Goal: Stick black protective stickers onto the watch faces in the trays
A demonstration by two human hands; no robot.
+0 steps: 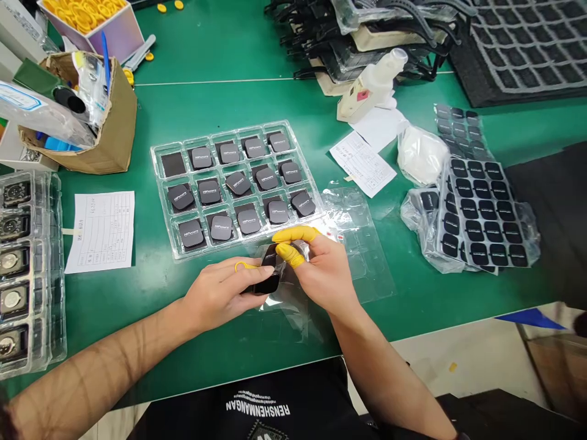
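Above the table (220,101), near the middle of its front edge, the left hand (224,284) is gripping a watch body (267,284) between its fingers. The piece is looking glossy black and round-cornered, with small pale print showing near its far end. There the right hand's (323,272) yellow-covered fingers are bending inward; whether they are pinching anything I cannot tell.

From here my feed looks bright, the green desk (215,55) evenly lit. I see white glints on the clear plastic sheet (367,244) and streaky shadows along the left forearm (128,348). The black piece (267,285) stays fairly sharp; writing on the left paper slip (101,232) blurs beyond my reading.
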